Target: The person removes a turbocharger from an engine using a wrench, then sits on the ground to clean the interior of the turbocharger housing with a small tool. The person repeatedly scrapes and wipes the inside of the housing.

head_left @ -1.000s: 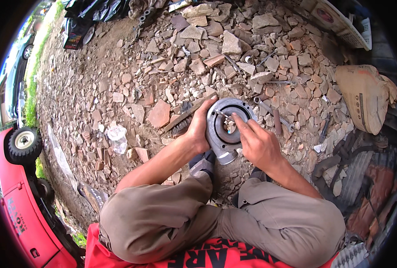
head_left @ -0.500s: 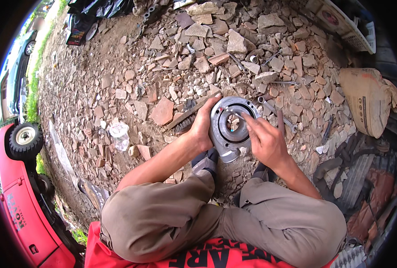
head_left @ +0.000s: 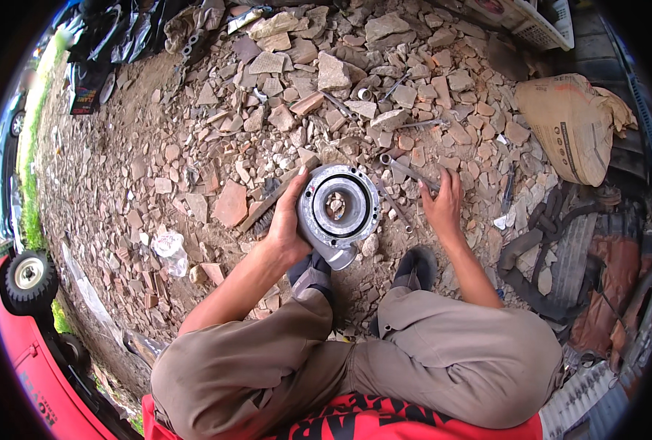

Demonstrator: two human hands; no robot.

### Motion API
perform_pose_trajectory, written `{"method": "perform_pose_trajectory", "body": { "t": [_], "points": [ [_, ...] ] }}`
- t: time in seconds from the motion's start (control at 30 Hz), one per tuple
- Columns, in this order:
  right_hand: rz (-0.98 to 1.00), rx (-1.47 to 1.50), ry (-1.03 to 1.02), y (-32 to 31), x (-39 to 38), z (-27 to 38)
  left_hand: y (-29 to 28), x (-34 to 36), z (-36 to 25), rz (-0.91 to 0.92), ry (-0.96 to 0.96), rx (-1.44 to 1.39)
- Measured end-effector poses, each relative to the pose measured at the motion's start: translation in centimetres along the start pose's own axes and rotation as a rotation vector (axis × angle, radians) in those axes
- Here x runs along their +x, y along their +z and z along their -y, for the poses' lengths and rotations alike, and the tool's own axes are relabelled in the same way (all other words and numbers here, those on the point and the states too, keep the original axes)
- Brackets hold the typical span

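My left hand (head_left: 288, 233) is closed around the left side of a grey metal turbo housing (head_left: 315, 227), a snail-shaped casting. Its ringed face is turned up, and stones on the ground show through its round middle opening. The short outlet points down toward my left foot. My right hand (head_left: 445, 207) is low over the rubble, thumb and fingers apart, at the near end of a long metal wrench (head_left: 408, 171). Whether the fingertips touch the wrench I cannot tell. A thin rod (head_left: 395, 208) lies between the housing and my right hand. Beside my left hand lies a wooden-handled brush (head_left: 266, 213), partly hidden.
Broken tile and stones (head_left: 230, 204) cover the ground. More hand tools lie farther off, including a spanner (head_left: 423, 124). At right are a paper sack (head_left: 566, 132) and black hoses (head_left: 520, 253). A crumpled plastic bag (head_left: 170, 249) lies at left, beyond it a red vehicle (head_left: 36, 359).
My right hand has left the housing's face and moved right and down to the wrench, its fingers spreading. My left hand still holds the housing. The whole view has shifted.
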State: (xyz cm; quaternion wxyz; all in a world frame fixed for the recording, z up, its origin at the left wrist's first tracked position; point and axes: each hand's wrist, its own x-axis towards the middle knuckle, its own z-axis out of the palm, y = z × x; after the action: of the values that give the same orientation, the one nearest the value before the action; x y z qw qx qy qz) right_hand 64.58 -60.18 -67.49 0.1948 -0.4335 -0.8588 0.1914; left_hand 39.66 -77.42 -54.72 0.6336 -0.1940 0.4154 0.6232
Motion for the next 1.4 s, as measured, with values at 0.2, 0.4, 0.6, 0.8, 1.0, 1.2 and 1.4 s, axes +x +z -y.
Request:
{"method": "perform_pose_trajectory", "body": {
  "t": [0.2,0.4,0.6,0.8,1.0,1.2,1.4],
  "points": [
    [-0.006,-0.045,0.148,-0.1,-0.6,-1.8,0.1,0.1,-0.3,-0.016,-0.036,-0.003],
    [0.082,-0.055,-0.095,-2.8,-0.5,-3.7,-0.3,-0.2,-0.2,0.009,-0.025,0.014],
    [0.38,-0.129,-0.199,-2.1,-1.7,-2.2,1.2,-0.8,0.0,-0.012,-0.036,0.047],
    [0.237,0.342,0.072,-4.8,1.7,3.4,2.2,-1.7,-0.2,-0.035,-0.011,0.028],
    [0.17,0.699,-0.33,-10.9,3.4,16.5,2.3,-1.9,-0.2,0.005,-0.05,0.136],
    [0.034,0.556,-0.69,-7.1,2.8,21.0,2.6,-2.3,1.5,0.047,-0.05,0.01],
    [-0.152,0.375,-0.519,-5.6,5.2,19.6,1.2,-1.3,2.3,-0.045,-0.012,0.012]
  ]
}}
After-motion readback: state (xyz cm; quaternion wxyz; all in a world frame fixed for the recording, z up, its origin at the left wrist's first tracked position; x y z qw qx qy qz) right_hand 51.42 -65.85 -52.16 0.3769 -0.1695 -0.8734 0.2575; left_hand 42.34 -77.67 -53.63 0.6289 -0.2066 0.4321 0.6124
